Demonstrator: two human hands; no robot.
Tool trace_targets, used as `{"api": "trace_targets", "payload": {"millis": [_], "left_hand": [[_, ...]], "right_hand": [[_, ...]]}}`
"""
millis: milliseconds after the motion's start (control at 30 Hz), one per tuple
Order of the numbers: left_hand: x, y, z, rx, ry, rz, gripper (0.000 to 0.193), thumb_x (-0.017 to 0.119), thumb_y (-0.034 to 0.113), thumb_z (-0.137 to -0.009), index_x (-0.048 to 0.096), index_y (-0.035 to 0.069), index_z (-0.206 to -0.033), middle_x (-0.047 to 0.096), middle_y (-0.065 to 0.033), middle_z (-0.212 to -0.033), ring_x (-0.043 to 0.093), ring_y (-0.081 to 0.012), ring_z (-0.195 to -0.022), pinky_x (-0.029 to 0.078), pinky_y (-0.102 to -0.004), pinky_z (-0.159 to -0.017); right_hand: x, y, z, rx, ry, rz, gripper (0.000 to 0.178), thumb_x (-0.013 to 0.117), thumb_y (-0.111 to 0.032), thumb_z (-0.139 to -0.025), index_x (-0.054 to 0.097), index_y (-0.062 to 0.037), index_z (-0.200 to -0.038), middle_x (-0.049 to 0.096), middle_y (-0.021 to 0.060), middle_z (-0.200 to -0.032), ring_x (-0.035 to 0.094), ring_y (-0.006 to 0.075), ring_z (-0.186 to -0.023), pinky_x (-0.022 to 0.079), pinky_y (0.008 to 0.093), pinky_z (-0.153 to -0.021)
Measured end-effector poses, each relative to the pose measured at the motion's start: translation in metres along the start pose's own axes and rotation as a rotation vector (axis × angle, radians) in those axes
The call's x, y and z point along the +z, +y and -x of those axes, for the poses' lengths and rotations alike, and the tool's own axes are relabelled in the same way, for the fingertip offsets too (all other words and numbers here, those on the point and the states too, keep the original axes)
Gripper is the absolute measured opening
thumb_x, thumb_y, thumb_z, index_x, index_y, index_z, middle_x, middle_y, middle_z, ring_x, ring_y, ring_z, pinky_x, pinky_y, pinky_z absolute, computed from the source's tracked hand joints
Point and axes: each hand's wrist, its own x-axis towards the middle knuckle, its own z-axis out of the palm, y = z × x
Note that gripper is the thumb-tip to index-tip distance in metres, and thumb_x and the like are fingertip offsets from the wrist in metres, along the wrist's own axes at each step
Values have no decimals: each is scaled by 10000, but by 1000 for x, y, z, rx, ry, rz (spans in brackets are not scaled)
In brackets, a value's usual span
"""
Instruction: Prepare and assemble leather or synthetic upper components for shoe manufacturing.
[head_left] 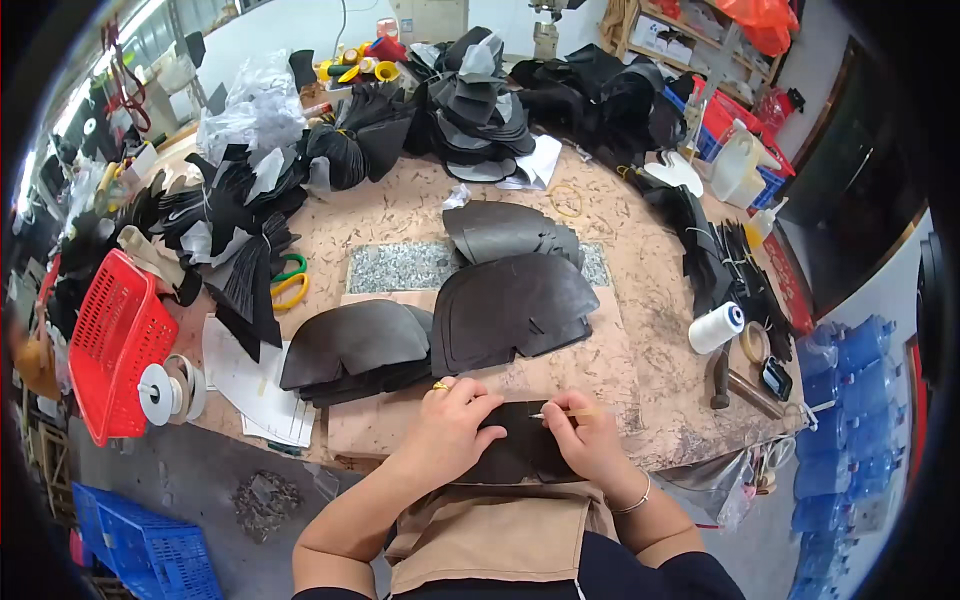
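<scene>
Nearest us, at the table's [640, 300] near edge, a dark leather piece [515, 455] lies flat under both our hands. Our left hand [452, 425] presses it down, fingers spread. Our right hand [590, 440] pinches a thin pen [562, 414] whose tip touches the leather. Just beyond sit two stacks of dark cut pieces [440, 325].

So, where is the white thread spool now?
In the head view, the white thread spool lies on the table's right side, beside a tape roll, right of the dark leather stacks.
</scene>
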Motion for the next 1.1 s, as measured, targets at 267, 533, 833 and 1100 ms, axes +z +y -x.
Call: {"api": "trace_targets", "payload": {"millis": [267,533,833,1100], "left_hand": [[-2,-3,-11,59,75,227,199,729,53,-740,605,49,-895,617,-76,-868,572,-262,-857,458,-371,-775],[-35,-24,-100,-7,612,-88,241,688,48,-787,605,-4,-1007,607,-129,-1016,606,-260,-874,500,-343,-781],[-5,6,-10,-7,-138,39,388,763,203,-722,632,37,-1048,554,-120,-1036,542,-318,-999,455,-402,-861],[1,5,-4,-29,-62,89,429,791,175,-682,628,15,-1044,551,-119,-1026,525,-319,-978,454,-406,-853]], "right_hand": [[-31,-8,1,-181,308,-390,104,497,-73,-950,545,-32,-868,577,69,-775,528,116,-627,435,231,-566],[-41,-11,9,-210,383,-423,93,509,-87,-942,556,-28,-887,583,86,-784,533,140,-638,434,261,-567],[-2,-1,-6,-34,18,15,126,623,-146,-886,630,-21,-877,635,138,-753,618,298,-681,479,367,-636],[3,-1,-8,-96,36,79,113,629,-135,-882,627,-22,-870,629,137,-729,613,301,-664,475,365,-609]]}}
